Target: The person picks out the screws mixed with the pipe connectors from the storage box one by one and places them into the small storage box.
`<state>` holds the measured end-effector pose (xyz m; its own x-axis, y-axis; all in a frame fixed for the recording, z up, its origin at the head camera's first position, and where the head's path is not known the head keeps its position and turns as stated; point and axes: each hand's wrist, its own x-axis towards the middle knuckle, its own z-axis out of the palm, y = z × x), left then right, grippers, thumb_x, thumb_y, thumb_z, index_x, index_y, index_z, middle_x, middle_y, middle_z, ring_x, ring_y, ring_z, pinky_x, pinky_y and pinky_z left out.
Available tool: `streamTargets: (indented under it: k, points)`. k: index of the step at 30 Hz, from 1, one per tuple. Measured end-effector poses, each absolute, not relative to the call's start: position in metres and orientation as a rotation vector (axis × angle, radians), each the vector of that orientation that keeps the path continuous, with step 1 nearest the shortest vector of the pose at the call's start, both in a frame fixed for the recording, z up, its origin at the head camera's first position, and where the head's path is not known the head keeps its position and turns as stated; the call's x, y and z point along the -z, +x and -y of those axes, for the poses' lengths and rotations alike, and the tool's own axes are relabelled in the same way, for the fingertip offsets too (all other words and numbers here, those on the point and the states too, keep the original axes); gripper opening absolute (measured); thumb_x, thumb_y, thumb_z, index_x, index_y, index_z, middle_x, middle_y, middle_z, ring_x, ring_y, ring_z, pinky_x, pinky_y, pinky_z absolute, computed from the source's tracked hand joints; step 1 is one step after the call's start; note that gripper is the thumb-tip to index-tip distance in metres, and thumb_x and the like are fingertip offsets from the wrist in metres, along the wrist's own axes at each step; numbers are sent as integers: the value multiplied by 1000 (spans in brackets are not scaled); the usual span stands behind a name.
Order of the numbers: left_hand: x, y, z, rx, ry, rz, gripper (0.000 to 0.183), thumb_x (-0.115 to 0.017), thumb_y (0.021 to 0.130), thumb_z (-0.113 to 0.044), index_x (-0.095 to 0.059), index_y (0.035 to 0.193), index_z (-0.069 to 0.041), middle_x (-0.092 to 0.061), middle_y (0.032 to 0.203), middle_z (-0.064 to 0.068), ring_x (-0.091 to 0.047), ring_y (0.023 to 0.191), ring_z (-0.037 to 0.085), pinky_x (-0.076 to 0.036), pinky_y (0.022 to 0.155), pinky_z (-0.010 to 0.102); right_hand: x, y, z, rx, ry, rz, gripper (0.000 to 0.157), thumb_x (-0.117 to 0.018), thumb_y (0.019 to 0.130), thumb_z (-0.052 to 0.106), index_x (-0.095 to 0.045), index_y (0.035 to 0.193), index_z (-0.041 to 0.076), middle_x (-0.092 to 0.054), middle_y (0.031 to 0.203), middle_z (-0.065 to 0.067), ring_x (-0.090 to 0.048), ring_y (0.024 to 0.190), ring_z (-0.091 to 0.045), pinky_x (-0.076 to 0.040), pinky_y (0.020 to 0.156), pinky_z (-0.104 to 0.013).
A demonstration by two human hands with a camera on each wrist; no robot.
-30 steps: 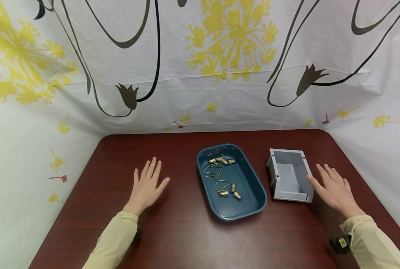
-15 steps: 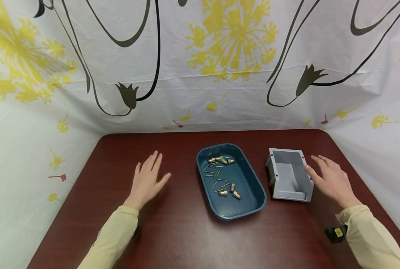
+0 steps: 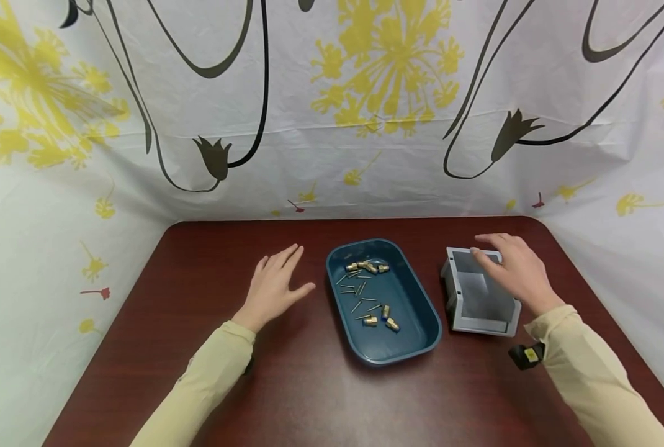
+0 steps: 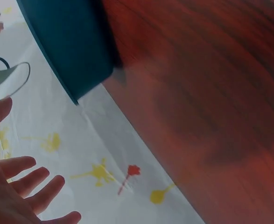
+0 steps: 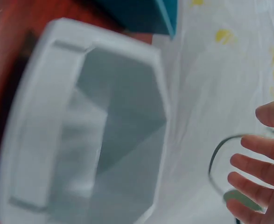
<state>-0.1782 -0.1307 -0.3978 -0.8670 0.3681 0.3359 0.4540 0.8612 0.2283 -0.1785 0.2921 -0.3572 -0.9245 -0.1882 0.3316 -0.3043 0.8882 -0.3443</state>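
My left hand (image 3: 273,288) hovers over the table just left of the blue tray (image 3: 416,338), fingers spread and nothing held. Over the back right part of the grey bin (image 3: 485,325) is my right hand (image 3: 516,270), also holding nothing, its fingers loosely extended. Part of the bin's right wall is hidden behind it. Inside the tray lie several brass fittings (image 3: 370,321) with blue ends, in a back group and a front group. Several thin nails or screws (image 3: 361,288) are scattered between them. In the right wrist view the bin's hollow (image 5: 122,116) shows only grey walls and floor.
The dark red wooden table (image 3: 332,403) ends at a white patterned cloth (image 3: 287,112) that hangs behind and at both sides. A small black device (image 3: 526,356) with a yellow label is on the right wrist.
The left hand has moved right and slightly away, closer to the tray. My right hand has shifted left and back, from beside the bin to over it. Tray and bin stay put.
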Motion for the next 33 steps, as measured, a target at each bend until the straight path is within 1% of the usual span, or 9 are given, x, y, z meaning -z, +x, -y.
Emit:
streamTargets:
  k: [3,11,15,20,24,27,31,33]
  points:
    - [396,-181,122,421,-645,2783,77,-62,76,-49,-36,135,-8,-37,134,10,-38,116,26,-21,95,51,349,-186,-278,-583,408,2794,42,-51,88,35,-55,115,3,-50,116,-19,-42,105,-36,-35,75,-55]
    - [397,-188,105,389,-674,2887,82,-63,73,-52,-31,138,-12,-36,134,8,-39,115,25,-23,95,51,334,-205,-239,-611,534,2867,41,-51,88,36,-57,115,6,-54,114,-15,-47,103,-32,-39,76,-51]
    - [398,-190,100,408,-690,2911,84,-65,72,-52,-31,138,-12,-37,134,8,-39,115,25,-23,94,52,328,-211,-221,-632,607,2886,40,-53,87,36,-57,115,7,-58,109,-12,-52,97,-29,-41,74,-48]
    - [399,-192,94,406,-709,2960,84,-65,72,-51,-31,138,-11,-35,136,8,-37,117,25,-23,94,51,326,-219,-197,-678,752,2952,38,-55,87,33,-56,115,8,-60,103,-10,-56,90,-23,-43,73,-43]
    - [400,-194,89,385,-734,3008,85,-63,73,-53,-30,138,-11,-32,138,7,-36,118,25,-22,95,51,329,-225,-180,-725,879,3027,35,-58,86,28,-56,114,7,-60,102,-9,-57,89,-22,-44,73,-40]
    - [402,-194,86,385,-749,3036,85,-62,73,-54,-29,139,-11,-31,138,7,-35,118,25,-22,95,51,337,-230,-170,-797,984,3068,32,-60,85,21,-57,111,4,-60,100,-11,-57,88,-22,-45,72,-37]
    - [404,-196,83,400,-755,3058,85,-63,73,-53,-30,139,-11,-30,139,6,-36,118,26,-21,95,52,349,-236,-157,-950,1071,3159,24,-61,82,12,-59,105,3,-61,92,-7,-58,84,-20,-46,71,-34]
    - [405,-196,83,408,-758,3065,85,-63,73,-53,-30,138,-11,-30,139,6,-36,117,26,-21,94,52,355,-239,-152,-1024,1064,3225,22,-61,81,10,-60,102,3,-61,88,-4,-57,82,-17,-46,71,-33]
